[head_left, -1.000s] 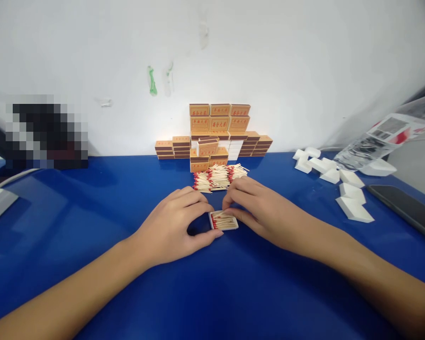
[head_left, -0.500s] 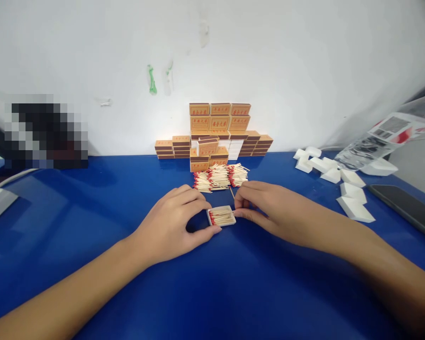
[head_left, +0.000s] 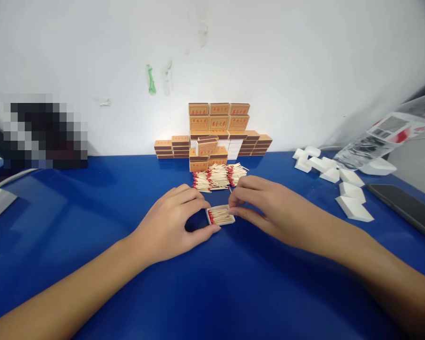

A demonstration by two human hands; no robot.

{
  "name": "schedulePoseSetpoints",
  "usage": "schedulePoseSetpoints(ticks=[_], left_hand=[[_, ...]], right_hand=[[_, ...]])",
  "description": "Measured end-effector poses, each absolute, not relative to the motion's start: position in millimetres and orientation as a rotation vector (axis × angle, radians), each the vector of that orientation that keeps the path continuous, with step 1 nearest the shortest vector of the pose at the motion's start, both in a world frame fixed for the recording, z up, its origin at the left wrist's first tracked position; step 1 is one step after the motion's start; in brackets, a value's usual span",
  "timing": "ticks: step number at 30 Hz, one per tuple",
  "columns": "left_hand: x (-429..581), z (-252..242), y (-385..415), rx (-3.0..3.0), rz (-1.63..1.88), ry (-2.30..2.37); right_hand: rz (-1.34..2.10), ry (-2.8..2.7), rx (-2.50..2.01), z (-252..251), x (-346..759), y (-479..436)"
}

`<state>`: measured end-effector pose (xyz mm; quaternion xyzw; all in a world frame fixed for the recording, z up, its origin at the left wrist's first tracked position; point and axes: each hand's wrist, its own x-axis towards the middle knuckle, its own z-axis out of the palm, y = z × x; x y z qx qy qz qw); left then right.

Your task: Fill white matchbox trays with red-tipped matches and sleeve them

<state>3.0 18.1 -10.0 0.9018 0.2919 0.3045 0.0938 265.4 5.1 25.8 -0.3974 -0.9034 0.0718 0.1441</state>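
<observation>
A small white matchbox tray (head_left: 226, 224) lies on the blue table, partly filled with red-tipped matches (head_left: 218, 216). My left hand (head_left: 177, 219) holds the tray's left end, with the thumb at the near edge and the index finger at the far corner. Over the tray's right end, the thumb and fingers of my right hand (head_left: 269, 208) are pinched together; what lies between them is hidden. Just beyond the tray is a heap of loose matches (head_left: 219, 177), heads mostly to the left. One match stands apart near my right fingers.
Stacked matchboxes (head_left: 218, 123) stand against the wall behind the heap. Several white empty trays (head_left: 354, 208) are scattered at the right, beside a black phone (head_left: 403, 208) and a clear plastic bag (head_left: 386, 134). A white device (head_left: 0, 203) sits at the left edge.
My right hand has moved slightly left, its fingertips now over the tray's right end instead of just beside it. My left hand and the tray stay in place.
</observation>
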Motion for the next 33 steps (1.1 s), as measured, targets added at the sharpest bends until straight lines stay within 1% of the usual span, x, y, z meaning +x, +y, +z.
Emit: schedulePoseSetpoints(ticks=[8, 10, 15, 18, 22, 27, 30, 33], left_hand=[[4.3, -5.9, 14.2, 2.674, 0.994, 0.737], [4.2, -5.9, 13.6, 2.690, 1.006, 0.723], [3.4, -8.1, 15.6, 2.699, 0.914, 0.804], [3.5, -8.6, 17.2, 2.672, 1.001, 0.862], [2.9, -9.5, 18.7, 2.672, 0.960, 0.915], [2.2, -10.9, 18.7, 2.665, 0.936, 0.925], [3.0, -11.2, 18.4, 2.660, 0.900, 0.905], [3.7, -10.7, 18.1, 2.655, 0.951, 0.890]], right_hand=[[0.083, -2.526, -1.336, 15.7, 276.4, 25.2], [0.088, -2.450, -1.417, 11.1, 274.0, 27.0], [0.184, -2.317, -1.619, 0.7, 263.8, 25.6], [0.227, -2.362, -1.656, 1.6, 268.6, 26.7], [0.183, -2.349, -1.563, 11.2, 276.5, 26.5], [0.286, -2.408, -1.196, 16.7, 261.7, 14.8], [0.302, -2.499, -1.147, 14.6, 252.8, 9.2], [0.261, -2.518, -1.174, 16.9, 258.2, 12.4]])
